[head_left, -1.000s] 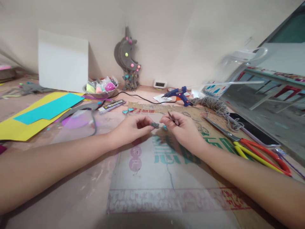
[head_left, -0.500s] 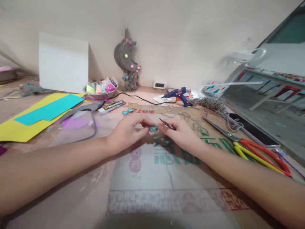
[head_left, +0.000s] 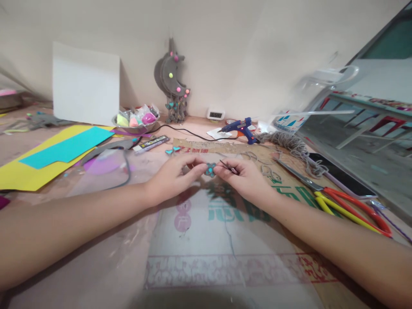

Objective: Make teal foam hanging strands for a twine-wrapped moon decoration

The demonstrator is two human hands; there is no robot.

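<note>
Both my hands meet over a flattened cardboard sheet (head_left: 225, 240) at the middle of the table. My left hand (head_left: 175, 174) pinches a small teal and grey felt piece (head_left: 210, 169) between thumb and fingertips. My right hand (head_left: 243, 178) is closed too; its fingertips touch the same felt piece from the right, and a thin dark tool, like small tweezers (head_left: 228, 167), sticks out between its fingers.
Scissors with red and yellow handles (head_left: 341, 201) and a phone (head_left: 344, 176) lie at the right. Grey yarn (head_left: 289, 143), a blue glue gun (head_left: 241, 127) and its black cord lie behind. Yellow and teal sheets (head_left: 54, 152), a bowl of clay (head_left: 135, 120) and a moon ornament (head_left: 172, 79) stand left and back.
My hands have drawn closer together. The felt piece has turned its teal side up, and my right fingertips now touch it.
</note>
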